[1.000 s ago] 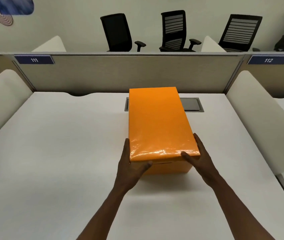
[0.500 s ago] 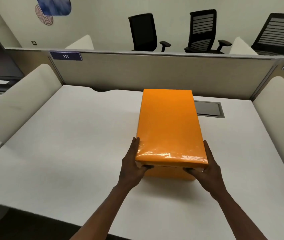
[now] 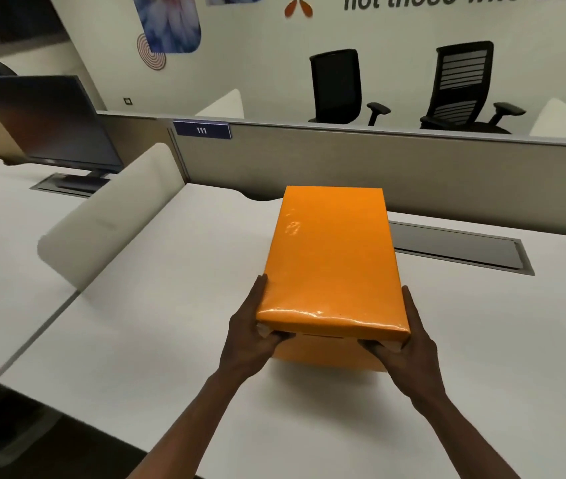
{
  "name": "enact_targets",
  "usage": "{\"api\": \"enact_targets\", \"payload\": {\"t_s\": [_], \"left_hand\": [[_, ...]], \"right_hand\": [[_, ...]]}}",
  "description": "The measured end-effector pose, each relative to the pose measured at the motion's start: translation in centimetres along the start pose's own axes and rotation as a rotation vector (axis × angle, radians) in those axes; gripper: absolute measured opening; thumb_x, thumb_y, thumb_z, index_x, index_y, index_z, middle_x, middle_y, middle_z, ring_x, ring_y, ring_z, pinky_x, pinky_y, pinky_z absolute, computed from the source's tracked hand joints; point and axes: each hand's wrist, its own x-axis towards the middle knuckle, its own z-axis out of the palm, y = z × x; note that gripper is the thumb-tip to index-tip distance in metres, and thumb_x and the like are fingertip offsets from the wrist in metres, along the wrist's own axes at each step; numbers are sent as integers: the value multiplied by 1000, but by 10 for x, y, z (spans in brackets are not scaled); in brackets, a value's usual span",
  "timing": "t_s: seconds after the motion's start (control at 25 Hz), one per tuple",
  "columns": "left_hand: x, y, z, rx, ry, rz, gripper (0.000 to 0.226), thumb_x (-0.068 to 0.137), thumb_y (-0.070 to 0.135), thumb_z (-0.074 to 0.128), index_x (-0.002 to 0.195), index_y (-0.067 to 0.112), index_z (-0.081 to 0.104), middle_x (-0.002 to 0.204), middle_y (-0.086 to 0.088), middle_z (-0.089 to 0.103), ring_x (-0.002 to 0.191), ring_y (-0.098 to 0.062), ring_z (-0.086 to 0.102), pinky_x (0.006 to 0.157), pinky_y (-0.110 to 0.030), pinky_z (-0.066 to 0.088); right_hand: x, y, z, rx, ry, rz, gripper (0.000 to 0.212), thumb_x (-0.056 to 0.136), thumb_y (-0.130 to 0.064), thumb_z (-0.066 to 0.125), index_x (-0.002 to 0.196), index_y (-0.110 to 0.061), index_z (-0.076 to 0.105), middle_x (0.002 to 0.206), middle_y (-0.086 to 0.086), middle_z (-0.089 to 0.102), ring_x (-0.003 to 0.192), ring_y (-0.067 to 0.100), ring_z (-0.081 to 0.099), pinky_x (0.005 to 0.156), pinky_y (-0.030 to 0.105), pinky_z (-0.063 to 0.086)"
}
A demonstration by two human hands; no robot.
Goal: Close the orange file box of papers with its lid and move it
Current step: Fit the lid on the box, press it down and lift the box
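The orange file box (image 3: 330, 356) is in the middle of the white desk (image 3: 170, 323), with its glossy orange lid (image 3: 333, 261) sitting on top and covering it. My left hand (image 3: 250, 337) grips the near left corner, thumb under the lid's front edge. At the near right corner, my right hand (image 3: 406, 347) holds the box the same way. The papers inside are hidden. I cannot tell whether the box rests on the desk or is just off it.
A grey cable hatch (image 3: 457, 248) is set into the desk behind the box. A white divider (image 3: 112, 216) separates the left desk, where a dark monitor (image 3: 49, 122) stands. A beige partition (image 3: 378, 167) runs along the back, with black office chairs (image 3: 336, 88) beyond.
The view has swung left, bringing the left desk and monitor into sight. The box has shifted with both hands, which keep the same grip on its near corners.
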Motion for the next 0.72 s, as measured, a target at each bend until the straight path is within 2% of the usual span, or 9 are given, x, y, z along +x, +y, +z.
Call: {"api": "enact_targets", "payload": {"t_s": [0.2, 0.24, 0.32, 0.4, 0.6, 0.72], "left_hand": [[45, -39, -111, 76, 9, 15, 113, 69, 49, 85, 158, 41, 16, 150, 16, 40, 128, -11, 50, 88, 0, 45], [56, -47, -136, 103, 1, 18, 112, 69, 50, 84, 157, 42, 15, 149, 17, 40, 128, -11, 50, 93, -7, 47], [80, -63, -193, 150, -13, 1, 112, 71, 42, 88, 156, 44, 15, 148, 12, 40, 129, -17, 50, 99, -29, 50], [103, -79, -238, 189, -41, -21, 111, 71, 37, 87, 155, 45, 15, 149, 8, 40, 130, -20, 49, 101, -39, 49], [147, -124, -323, 260, -75, -31, 109, 76, 27, 86, 156, 42, 14, 149, 10, 38, 130, -18, 47, 102, -34, 47], [170, -151, -351, 301, -82, -77, 111, 77, 24, 88, 157, 42, 13, 154, 3, 36, 134, -24, 46, 107, -44, 46]], "right_hand": [[39, -43, 110, 52, -19, -56, 112, 69, -43, 82, 154, -44, 10, 134, -16, 47, 113, 8, 51, 91, 29, 46], [46, -53, 136, 63, -12, -61, 111, 69, -44, 82, 154, -43, 10, 134, -16, 47, 113, 8, 51, 91, 28, 46], [61, -74, 194, 88, 2, -63, 111, 70, -45, 81, 156, -38, 11, 134, -14, 49, 114, 9, 51, 92, 29, 46], [73, -89, 240, 115, 7, -58, 110, 73, -41, 83, 157, -35, 12, 135, -11, 51, 114, 10, 52, 92, 30, 47], [111, -119, 333, 105, -13, -68, 108, 77, -34, 84, 158, -28, 12, 139, -1, 54, 117, 18, 56, 92, 28, 48], [127, -127, 370, 104, -11, -73, 107, 79, -32, 83, 158, -26, 12, 135, 1, 57, 117, 24, 60, 91, 26, 48]]}}
